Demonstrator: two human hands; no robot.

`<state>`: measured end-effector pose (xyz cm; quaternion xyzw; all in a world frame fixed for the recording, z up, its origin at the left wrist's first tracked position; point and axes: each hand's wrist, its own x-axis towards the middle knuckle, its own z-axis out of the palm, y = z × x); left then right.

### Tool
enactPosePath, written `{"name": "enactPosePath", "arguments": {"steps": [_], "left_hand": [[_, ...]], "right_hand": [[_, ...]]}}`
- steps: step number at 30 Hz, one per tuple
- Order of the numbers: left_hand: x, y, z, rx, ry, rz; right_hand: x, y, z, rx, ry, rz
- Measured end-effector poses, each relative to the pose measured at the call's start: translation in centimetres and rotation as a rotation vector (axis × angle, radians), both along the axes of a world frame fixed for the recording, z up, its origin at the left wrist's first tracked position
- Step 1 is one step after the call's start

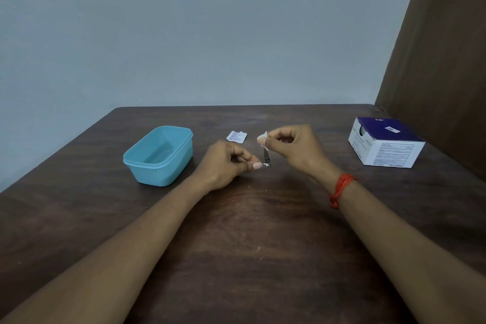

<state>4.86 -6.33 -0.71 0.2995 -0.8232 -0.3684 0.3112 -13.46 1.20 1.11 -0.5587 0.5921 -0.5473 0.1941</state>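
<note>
My left hand pinches a small metal nail clipper at its lower end, just above the dark wooden table. The clipper's thin lever points up towards my right hand. That hand pinches a small white folded wipe between thumb and fingertips, right at the top of the clipper. A red thread band circles my right wrist.
A light blue plastic tub stands open to the left of my hands. A torn white printed sachet lies behind them. A purple and white carton sits at the right, near a brown curtain.
</note>
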Motion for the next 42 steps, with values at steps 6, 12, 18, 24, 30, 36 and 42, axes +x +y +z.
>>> {"name": "enactPosePath", "arguments": {"steps": [6, 12, 18, 24, 30, 36, 42], "left_hand": [[0.0, -0.1, 0.0, 0.019, 0.005, 0.004], [0.1, 0.1, 0.0, 0.16, 0.17, 0.049], [0.0, 0.3, 0.0, 0.296, 0.27, 0.076], [-0.1, 0.3, 0.1, 0.25, 0.204, 0.033], [0.2, 0.0, 0.3, 0.06, 0.065, 0.01], [0.6, 0.2, 0.6, -0.075, -0.055, -0.018], [1.2, 0.0, 1.3, 0.527, 0.092, -0.221]], "right_hand": [[-0.1, -0.1, -0.1, 0.016, -0.011, 0.024], [-2.0, -0.3, 0.4, -0.124, -0.075, -0.045], [-1.1, -0.4, -1.1, 0.013, 0.119, -0.072], [-0.7, -0.7, -1.3, 0.009, 0.141, -0.077], [-1.2, -0.2, -0.3, 0.007, 0.242, 0.107], [-0.5, 0.8, 0.3, -0.064, 0.612, 0.116], [0.0, 1.4, 2.0, -0.252, 0.792, 0.082]]}}
